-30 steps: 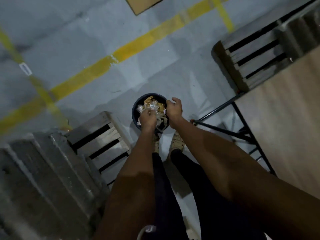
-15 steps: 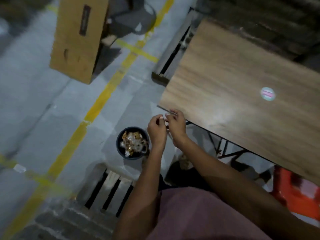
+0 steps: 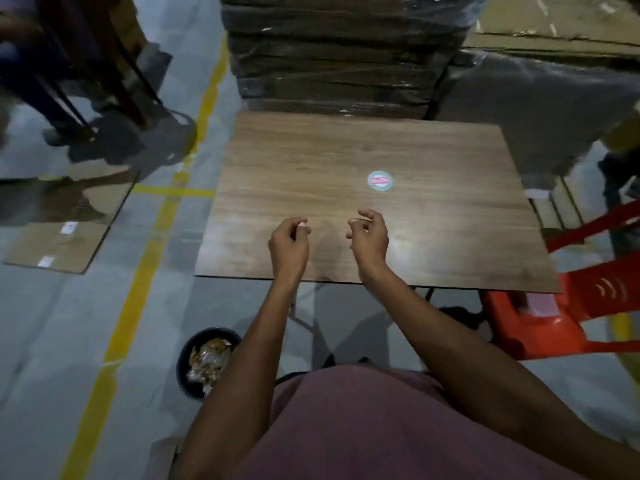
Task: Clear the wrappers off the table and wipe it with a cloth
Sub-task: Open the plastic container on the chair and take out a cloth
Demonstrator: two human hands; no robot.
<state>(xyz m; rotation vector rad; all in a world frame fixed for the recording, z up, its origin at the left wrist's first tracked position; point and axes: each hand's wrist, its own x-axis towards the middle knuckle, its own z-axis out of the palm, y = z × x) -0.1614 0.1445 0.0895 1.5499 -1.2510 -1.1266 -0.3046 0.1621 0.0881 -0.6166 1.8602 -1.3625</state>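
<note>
A wooden table (image 3: 311,161) stands in front of me, its top bare except for a round green and red sticker (image 3: 380,180). My left hand (image 3: 289,240) hovers over the near edge, its fingers curled shut with the thumb against the forefinger and nothing seen in it. My right hand (image 3: 367,233) hovers beside it, a hand's width to the right, fingers bent and apart, empty. On the floor at my lower left a dark round bin (image 3: 185,372) holds crumpled shiny wrappers (image 3: 207,358), partly hidden by my left forearm.
A red plastic chair (image 3: 561,317) stands at the table's right corner. A shrink-wrapped stack of cardboard (image 3: 346,50) rises behind the table. Flat cardboard (image 3: 65,223) lies on the floor at left, beside yellow floor lines (image 3: 138,289). Another person's legs (image 3: 52,98) are at the top left.
My view has swung up from the bin to the table. Both hands left the bin, came up past the table's corner, parted, and now hover over the near edge.
</note>
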